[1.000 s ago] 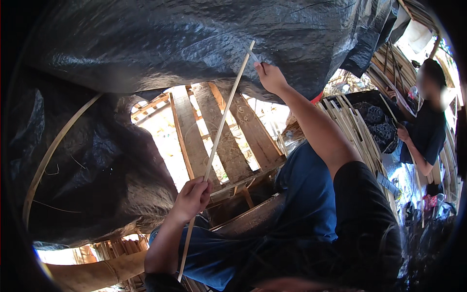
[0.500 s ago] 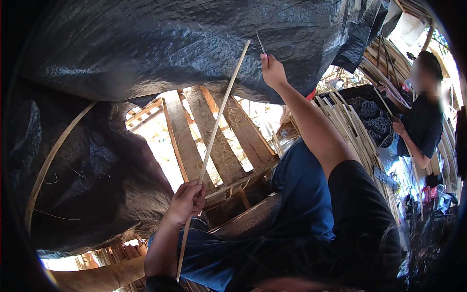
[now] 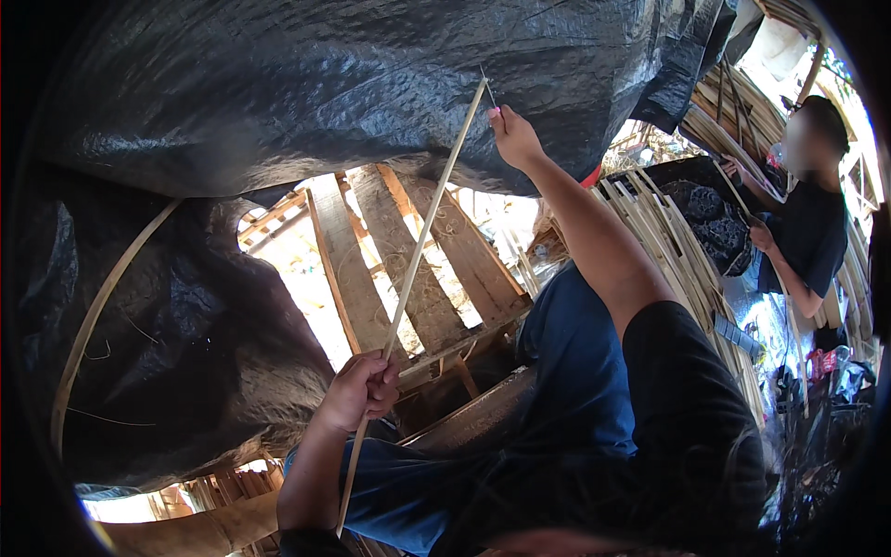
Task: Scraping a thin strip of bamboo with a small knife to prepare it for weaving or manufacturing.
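My left hand (image 3: pixel 360 390) is closed round the lower part of a long, thin pale strip, which looks like split bamboo (image 3: pixel 419 243). The strip slants up and to the right, its far end in front of the black sheet. Up there my right hand (image 3: pixel 516 137) grips a knife (image 3: pixel 490 91) with a thin blade. A bit of pink shows at the thumb; the handle is mostly hidden in the fist. The blade crosses at the strip's upper tip and seems to touch it.
Black plastic sheeting (image 3: pixel 306 102) spans the far side and left. Beyond my knees stands a slatted wooden platform (image 3: pixel 436 269) with curly shavings. A curved strip (image 3: pixel 102 306) lies at left. At right, a person (image 3: pixel 807 223) handles a strip beside stacked strips (image 3: pixel 682 269).
The knife has shifted slightly left, bringing its blade from beside the strip onto the strip's tip. The strip's upper end has moved a little right. My left hand keeps its grip.
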A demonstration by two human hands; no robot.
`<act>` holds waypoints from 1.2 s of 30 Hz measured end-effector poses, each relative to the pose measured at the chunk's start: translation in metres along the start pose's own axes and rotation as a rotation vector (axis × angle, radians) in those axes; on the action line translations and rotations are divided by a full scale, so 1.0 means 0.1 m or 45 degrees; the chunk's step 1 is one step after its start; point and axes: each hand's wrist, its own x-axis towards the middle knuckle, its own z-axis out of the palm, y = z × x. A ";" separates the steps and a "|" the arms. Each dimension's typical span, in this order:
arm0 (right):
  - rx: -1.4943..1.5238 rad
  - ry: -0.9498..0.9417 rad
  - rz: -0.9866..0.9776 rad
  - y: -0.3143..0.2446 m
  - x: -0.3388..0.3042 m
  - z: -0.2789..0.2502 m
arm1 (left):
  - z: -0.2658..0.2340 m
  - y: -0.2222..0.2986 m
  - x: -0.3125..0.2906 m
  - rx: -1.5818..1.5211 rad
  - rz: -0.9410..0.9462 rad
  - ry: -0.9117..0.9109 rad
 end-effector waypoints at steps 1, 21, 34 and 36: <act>-0.003 0.001 0.001 0.03 0.00 -0.01 | 0.00 -0.01 0.00 -0.005 -0.002 -0.001; 0.315 0.373 0.424 0.03 0.10 -0.08 | 0.03 -0.02 0.01 0.006 -0.003 0.003; 1.115 0.224 0.735 -0.03 0.19 -0.21 | 0.07 -0.03 0.06 0.057 -0.054 -0.044; 1.061 0.266 0.766 0.01 0.19 -0.21 | 0.07 -0.04 0.07 0.056 -0.059 -0.043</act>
